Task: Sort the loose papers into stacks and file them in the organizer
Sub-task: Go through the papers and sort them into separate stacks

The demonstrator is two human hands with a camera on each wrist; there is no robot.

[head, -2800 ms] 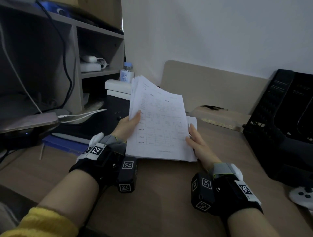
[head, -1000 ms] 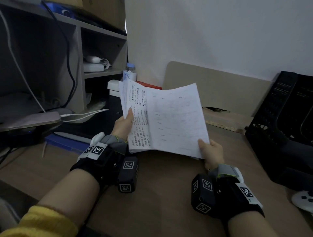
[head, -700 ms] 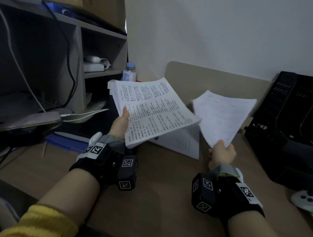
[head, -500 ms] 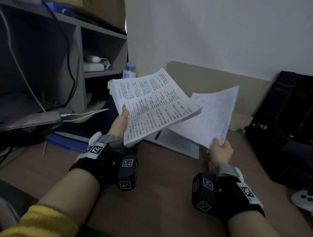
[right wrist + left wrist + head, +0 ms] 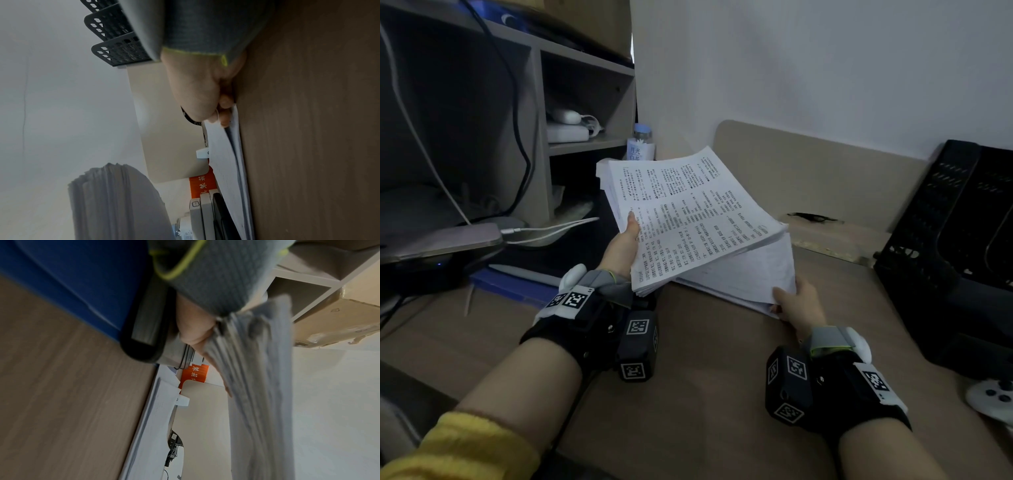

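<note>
Papers: right hand point(image 5: 796, 303) has just brought its pinched sheet point(image 5: 753, 274) down onto the desk pile point(image 5: 729, 298); left hand point(image 5: 625, 245) grips the unsorted stack point(image 5: 688, 216). One sorted, organizer point(image 5: 955, 240) unfilled.

Dim, soft light throughout; wrist views blurred, head view bowed at edges.

A thick stack point(image 5: 688, 219) of printed sheets is held tilted above the desk – text side up. Under its right edge a thinner pile point(image 5: 750, 277) lies almost flat on the wood. The black mesh organizer point(image 5: 941, 240) stands at far right.
</note>
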